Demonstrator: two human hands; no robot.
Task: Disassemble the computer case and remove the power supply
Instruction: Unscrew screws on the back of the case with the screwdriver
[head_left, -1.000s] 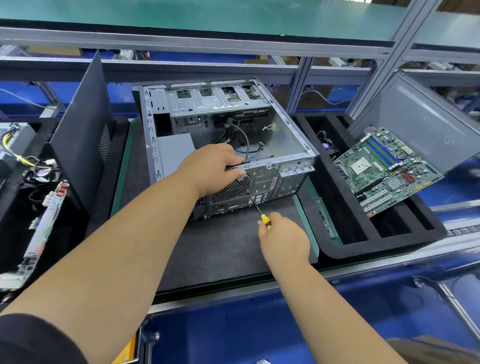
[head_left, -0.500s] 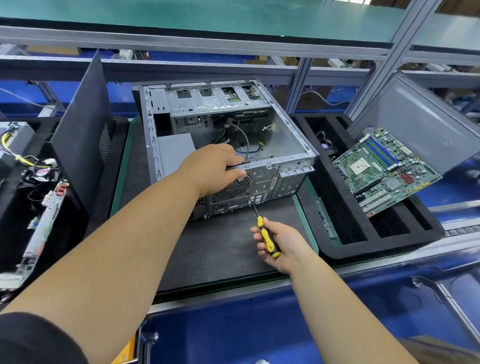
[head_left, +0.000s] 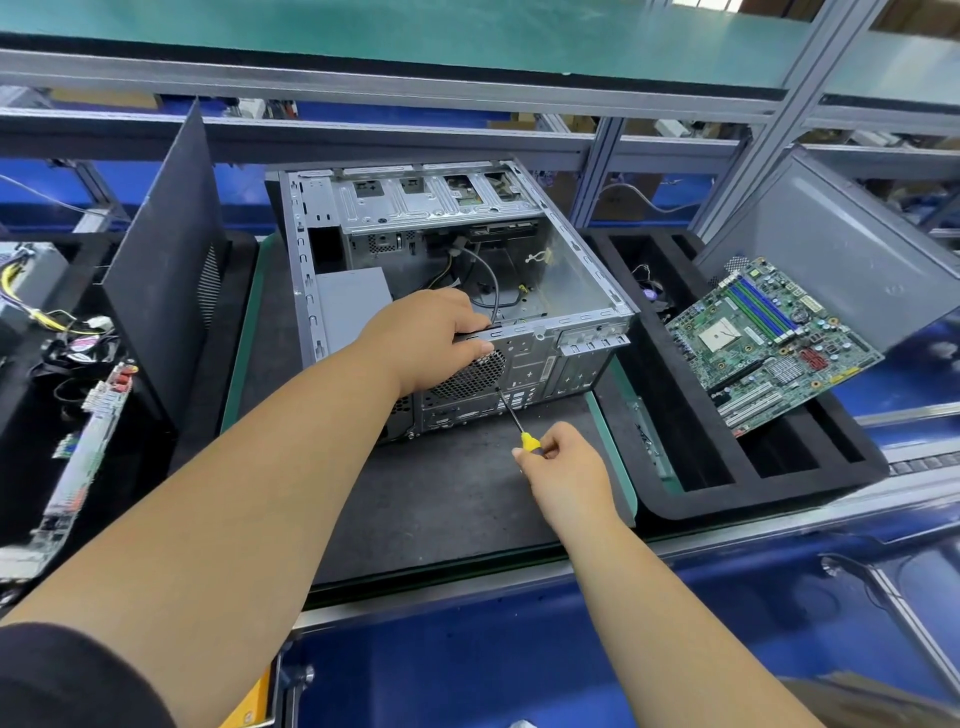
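An open grey computer case (head_left: 582, 291) lies on its side on a dark mat (head_left: 447, 499), rear panel facing me. The grey power supply (head_left: 353, 306) sits inside at the left. My left hand (head_left: 431, 338) grips the top edge of the rear panel above the round fan grille (head_left: 478, 376). My right hand (head_left: 563, 467) holds a yellow-handled screwdriver (head_left: 522, 431); its thin shaft points up-left at the rear panel just below the grille. Loose cables hang inside the case.
A green motherboard (head_left: 769, 343) leans in a black foam tray (head_left: 691, 457) at the right, beside a grey side panel (head_left: 852, 260). A black panel (head_left: 161, 260) stands upright at the left, with circuit boards (head_left: 83, 447) and cables beyond. A metal rack frame crosses behind.
My right hand turned back over the screwdriver handle and moved up toward the case, bringing the tip against the rear panel. My left hand kept its grip.
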